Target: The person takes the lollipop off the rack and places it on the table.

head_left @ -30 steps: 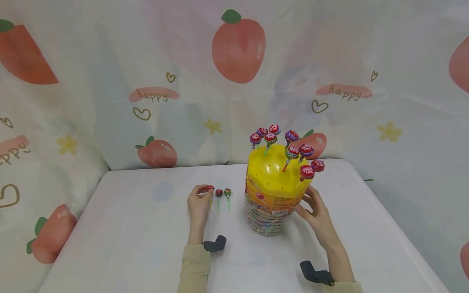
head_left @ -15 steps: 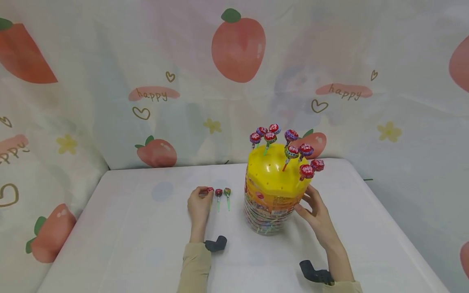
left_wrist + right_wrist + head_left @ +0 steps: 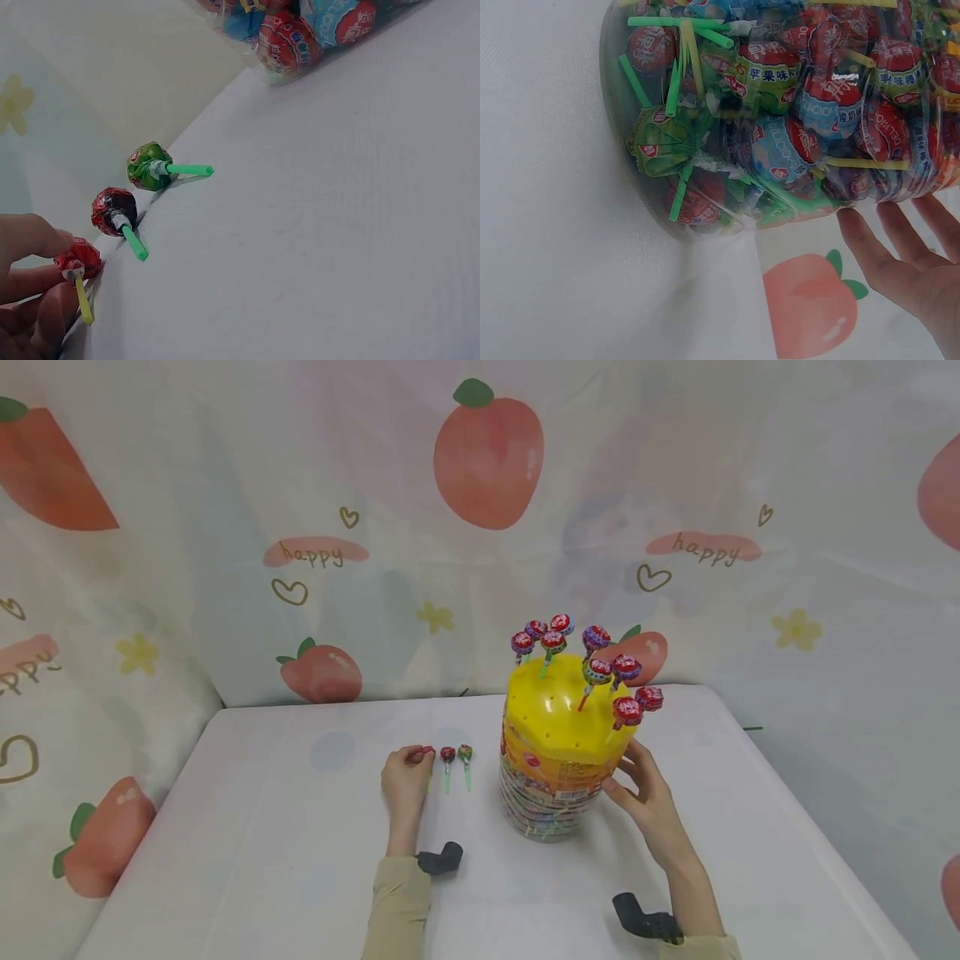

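My left hand [image 3: 405, 783] pinches a red-wrapped lollipop [image 3: 78, 261] by its head; its yellow stick points toward me. To the right of it lie a dark red lollipop [image 3: 447, 755] and a green-wrapped lollipop [image 3: 465, 752], both on green sticks. My right hand [image 3: 647, 802] touches the right side of a clear jar [image 3: 546, 814] full of wrapped lollipops, its fingers fairly straight against the wall in the right wrist view. The jar's yellow lid [image 3: 551, 714] has small holes, and several lollipops [image 3: 598, 672] stand in it, heads up.
A white cloth covers the table [image 3: 285, 827]. Behind it hangs a curtain [image 3: 420, 635] printed with peaches and hearts. A dark wrist mount [image 3: 441, 858] sits on the left wrist, and another mount [image 3: 647, 920] on the right.
My left hand has shifted slightly left and down with the red lollipop. My right hand and the jar have stayed in place.
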Tool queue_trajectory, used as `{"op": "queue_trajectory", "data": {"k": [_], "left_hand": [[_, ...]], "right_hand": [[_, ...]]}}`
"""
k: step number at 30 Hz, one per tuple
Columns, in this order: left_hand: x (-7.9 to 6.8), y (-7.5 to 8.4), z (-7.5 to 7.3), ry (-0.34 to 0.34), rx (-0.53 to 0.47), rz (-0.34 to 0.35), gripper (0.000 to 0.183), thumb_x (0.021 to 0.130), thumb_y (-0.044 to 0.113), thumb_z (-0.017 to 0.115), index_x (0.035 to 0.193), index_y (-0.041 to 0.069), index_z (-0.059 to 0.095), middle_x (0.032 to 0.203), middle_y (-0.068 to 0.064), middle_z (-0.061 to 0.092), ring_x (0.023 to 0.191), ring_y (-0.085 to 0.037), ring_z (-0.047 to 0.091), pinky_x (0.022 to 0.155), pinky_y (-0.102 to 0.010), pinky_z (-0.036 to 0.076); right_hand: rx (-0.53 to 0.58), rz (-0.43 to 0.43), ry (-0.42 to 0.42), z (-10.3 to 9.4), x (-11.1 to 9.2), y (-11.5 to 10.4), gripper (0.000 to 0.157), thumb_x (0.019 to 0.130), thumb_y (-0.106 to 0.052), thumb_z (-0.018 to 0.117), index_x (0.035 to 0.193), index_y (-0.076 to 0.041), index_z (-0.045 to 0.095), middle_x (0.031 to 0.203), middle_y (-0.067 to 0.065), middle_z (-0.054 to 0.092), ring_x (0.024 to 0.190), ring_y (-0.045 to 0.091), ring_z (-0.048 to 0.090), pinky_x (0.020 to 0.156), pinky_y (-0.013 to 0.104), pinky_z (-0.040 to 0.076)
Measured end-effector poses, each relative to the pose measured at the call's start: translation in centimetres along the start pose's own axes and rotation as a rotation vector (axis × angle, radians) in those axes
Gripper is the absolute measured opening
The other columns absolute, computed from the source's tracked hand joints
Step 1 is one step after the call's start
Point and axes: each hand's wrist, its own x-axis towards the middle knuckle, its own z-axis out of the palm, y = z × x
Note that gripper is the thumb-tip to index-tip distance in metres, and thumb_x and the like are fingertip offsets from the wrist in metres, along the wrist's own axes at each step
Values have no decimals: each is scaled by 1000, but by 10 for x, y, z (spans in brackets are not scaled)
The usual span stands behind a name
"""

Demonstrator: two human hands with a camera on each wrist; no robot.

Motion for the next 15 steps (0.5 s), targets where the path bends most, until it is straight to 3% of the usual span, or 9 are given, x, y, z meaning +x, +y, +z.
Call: {"op": "queue_trajectory", "data": {"k": [15], "left_hand": [[2,1,-9,-48,-67,-55,28,81,17,75,104,4,71,93,-12,64,85,-25,67,68,-27,48]], "right_hand": [[9,-3,-1,0,0,-1,67,93,-11,58,151,-13,24,151,12,29,125,4,34,103,68,31]]}}
